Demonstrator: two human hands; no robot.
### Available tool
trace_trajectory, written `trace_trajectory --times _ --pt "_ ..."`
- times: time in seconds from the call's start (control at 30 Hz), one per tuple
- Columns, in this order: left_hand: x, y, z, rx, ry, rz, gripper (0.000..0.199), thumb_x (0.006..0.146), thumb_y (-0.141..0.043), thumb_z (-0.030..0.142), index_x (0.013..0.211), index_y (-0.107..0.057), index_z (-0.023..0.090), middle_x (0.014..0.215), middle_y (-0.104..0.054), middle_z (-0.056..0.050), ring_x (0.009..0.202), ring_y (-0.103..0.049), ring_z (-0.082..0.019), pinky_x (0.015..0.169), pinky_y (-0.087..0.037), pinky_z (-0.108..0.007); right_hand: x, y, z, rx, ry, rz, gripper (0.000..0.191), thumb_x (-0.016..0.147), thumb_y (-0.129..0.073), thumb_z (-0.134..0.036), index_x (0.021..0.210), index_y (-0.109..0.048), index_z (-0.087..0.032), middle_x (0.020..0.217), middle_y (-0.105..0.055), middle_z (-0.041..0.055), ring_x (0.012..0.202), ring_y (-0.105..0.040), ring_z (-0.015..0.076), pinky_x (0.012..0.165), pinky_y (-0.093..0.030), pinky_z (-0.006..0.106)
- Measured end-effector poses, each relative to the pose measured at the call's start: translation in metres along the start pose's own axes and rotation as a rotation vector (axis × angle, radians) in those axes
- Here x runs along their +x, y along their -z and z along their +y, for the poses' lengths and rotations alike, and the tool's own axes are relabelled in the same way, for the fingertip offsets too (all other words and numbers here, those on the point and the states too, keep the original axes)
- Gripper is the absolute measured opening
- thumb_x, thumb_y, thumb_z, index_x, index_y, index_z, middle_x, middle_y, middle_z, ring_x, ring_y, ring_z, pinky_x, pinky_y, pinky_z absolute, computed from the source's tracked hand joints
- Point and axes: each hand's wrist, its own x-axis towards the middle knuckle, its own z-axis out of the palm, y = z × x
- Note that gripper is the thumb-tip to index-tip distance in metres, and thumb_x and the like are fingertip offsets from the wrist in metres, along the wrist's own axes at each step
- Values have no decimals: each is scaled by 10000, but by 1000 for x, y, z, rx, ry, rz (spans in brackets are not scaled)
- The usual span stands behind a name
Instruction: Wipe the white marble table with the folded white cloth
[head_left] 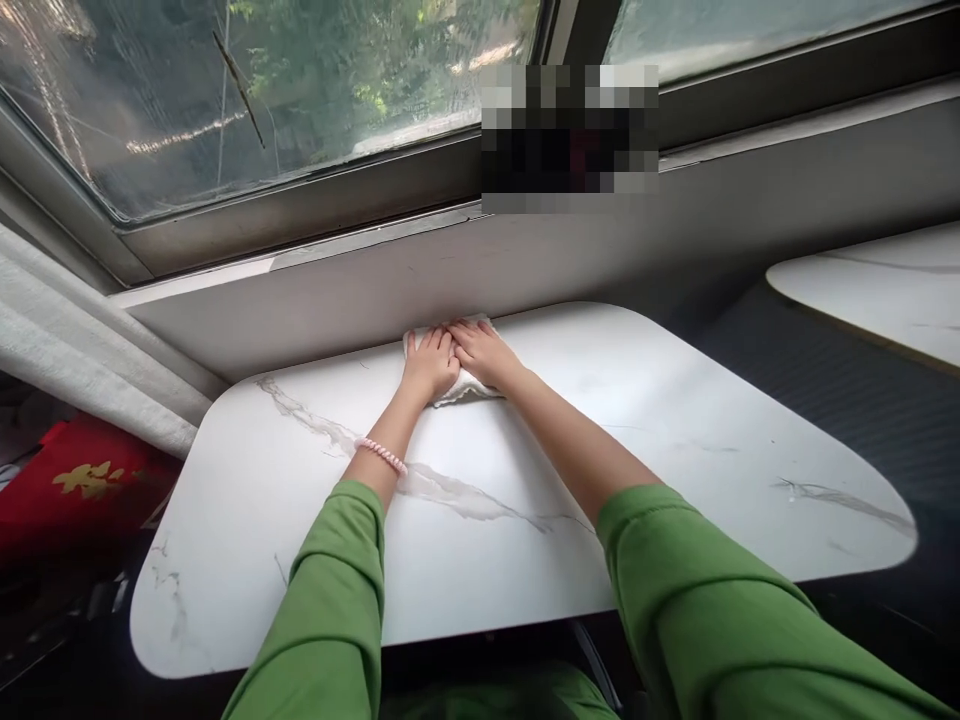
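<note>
A white folded cloth [459, 390] lies at the far edge of a white marble-patterned table [660, 420], against the grey wall under the window. My left hand [430, 362] and my right hand [484, 351] both press flat on the cloth, side by side, fingers pointing toward the wall. Most of the cloth is hidden under my hands. A pink bead bracelet [382, 455] sits on my left wrist. Both arms wear green sleeves.
A grey wall panel [675, 240] and a window sill run behind the table. A second white table [885, 290] stands at the right, across a dark gap. A red cushion [82, 490] and a light curtain [82, 350] are at the left.
</note>
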Motion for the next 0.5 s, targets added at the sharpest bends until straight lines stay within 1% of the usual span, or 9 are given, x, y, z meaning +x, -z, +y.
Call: trace_trajectory --times 0.1,0.23,0.37,0.5 --pt "-5 -1 3 -5 -2 -2 542 908 -250 228 1422 -321 72 1517 -302 -136 1408 -238 -222 1159 -82 -524 -7 -1 0 -3 -9 23 531 911 -237 -179 1388 -391 -4 1459 -411 164 1363 -328 244 1113 -234 438" --pt "-19 -2 14 -25 -8 -8 553 912 -257 250 1439 -302 89 1532 -266 -127 1423 -204 -218 1159 -59 -523 -29 3 -3 -14 -18 15 537 918 -226 -185 1403 -374 -7 1474 -386 161 1377 -312 241 1118 -229 435" --pt "-45 1 38 -29 -27 -19 575 906 -284 264 1442 -294 57 1535 -243 -154 1430 -177 -243 1156 -46 -537 -65 10 -4 -11 3 13 538 929 -216 -204 1412 -371 -26 1483 -371 155 1388 -298 232 1125 -225 436" --pt "-87 8 72 -34 -36 -35 590 908 -285 280 1439 -288 23 1530 -238 -180 1425 -182 -278 1148 -51 -568 -116 18 -8 -19 63 24 542 952 -200 -249 1415 -369 -23 1488 -357 164 1394 -287 232 1134 -219 446"
